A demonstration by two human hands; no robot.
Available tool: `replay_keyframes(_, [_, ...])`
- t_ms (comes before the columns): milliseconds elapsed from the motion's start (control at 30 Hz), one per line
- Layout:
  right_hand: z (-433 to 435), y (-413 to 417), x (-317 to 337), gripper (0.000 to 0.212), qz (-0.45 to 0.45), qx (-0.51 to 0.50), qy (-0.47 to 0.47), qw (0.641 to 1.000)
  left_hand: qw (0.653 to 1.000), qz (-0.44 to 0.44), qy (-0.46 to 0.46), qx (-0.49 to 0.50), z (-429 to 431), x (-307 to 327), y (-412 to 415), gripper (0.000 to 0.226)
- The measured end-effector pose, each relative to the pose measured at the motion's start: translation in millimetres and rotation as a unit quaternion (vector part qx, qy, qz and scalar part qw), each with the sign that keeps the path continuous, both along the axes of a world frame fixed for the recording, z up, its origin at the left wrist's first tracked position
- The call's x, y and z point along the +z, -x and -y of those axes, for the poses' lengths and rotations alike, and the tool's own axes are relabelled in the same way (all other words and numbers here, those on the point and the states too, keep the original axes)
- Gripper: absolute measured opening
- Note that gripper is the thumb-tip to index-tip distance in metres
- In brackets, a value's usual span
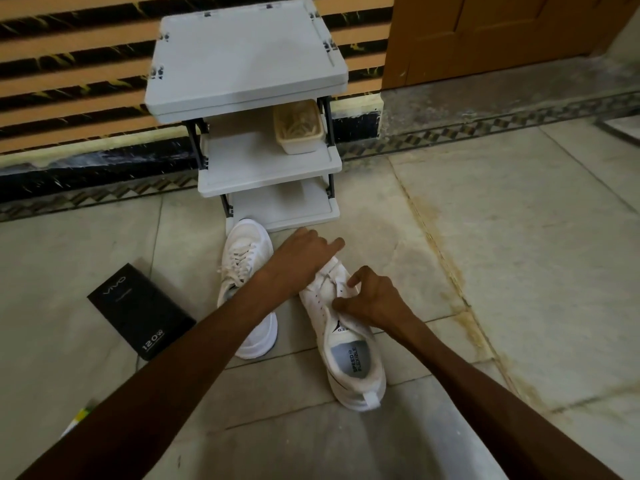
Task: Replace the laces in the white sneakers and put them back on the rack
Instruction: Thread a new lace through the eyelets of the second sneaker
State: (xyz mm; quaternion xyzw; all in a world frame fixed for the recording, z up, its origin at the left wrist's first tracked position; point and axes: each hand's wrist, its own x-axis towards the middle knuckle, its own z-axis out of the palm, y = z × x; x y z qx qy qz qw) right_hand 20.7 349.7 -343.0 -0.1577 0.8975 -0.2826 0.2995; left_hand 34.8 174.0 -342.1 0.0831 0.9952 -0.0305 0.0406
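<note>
Pinching the eyelet edge of the white unlaced sneaker (349, 358), the right hand (372, 299) has its fingers curled on the upper, beside the tongue. This shoe lies on the pale marble floor (519, 220) with its heel toward the person. The left hand (301, 258) is over the toe of the same shoe, knuckles up, and I cannot tell if it grasps something. Just beside, on the left, stands the white laced sneaker (242, 258), partly hidden by the left forearm. A black rectangular cardboard box (138, 306) lies on the floor further left. Behind the shoes is the white plastic three-shelf rack (249, 64), and on its middle shelf sits a beige plastic container (299, 128) with pale strands inside. The rack stands against a wall with orange and black stripes; a brown wooden door (485, 36) is at the right.
</note>
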Motion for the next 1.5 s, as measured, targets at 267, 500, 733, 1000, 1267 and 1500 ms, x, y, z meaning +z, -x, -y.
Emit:
replay_keyframes(267, [1,-6,-10,0.056,0.009,-0.051,0.021,0.998,0.961,-0.030,0.008,0.273,16,-9,-2,0.031])
replay_keyframes(500, [0,-3,-15,0.059,0.009,-0.072,0.029,0.997,0.723,-0.141,-0.614,0.284,-8,11,20,0.019])
replay_keyframes(733, [-1,5,-24,0.052,0.000,-0.046,0.004,0.999,0.723,-0.155,-0.642,0.203,-19,12,-5,0.016])
replay_keyframes(1000, [0,21,-3,0.039,-0.003,0.063,-0.028,0.998,0.812,-0.023,-0.487,0.321,-21,-30,-38,0.082])
replay_keyframes(1267, [-1,30,100,0.028,0.182,-0.066,0.253,0.948,0.842,0.000,-0.431,0.323,-34,-30,-42,0.081])
replay_keyframes(1500, [2,21,187,0.034,0.256,-0.050,0.519,0.814,0.866,-0.040,-0.397,0.302,-37,-34,-48,0.050])
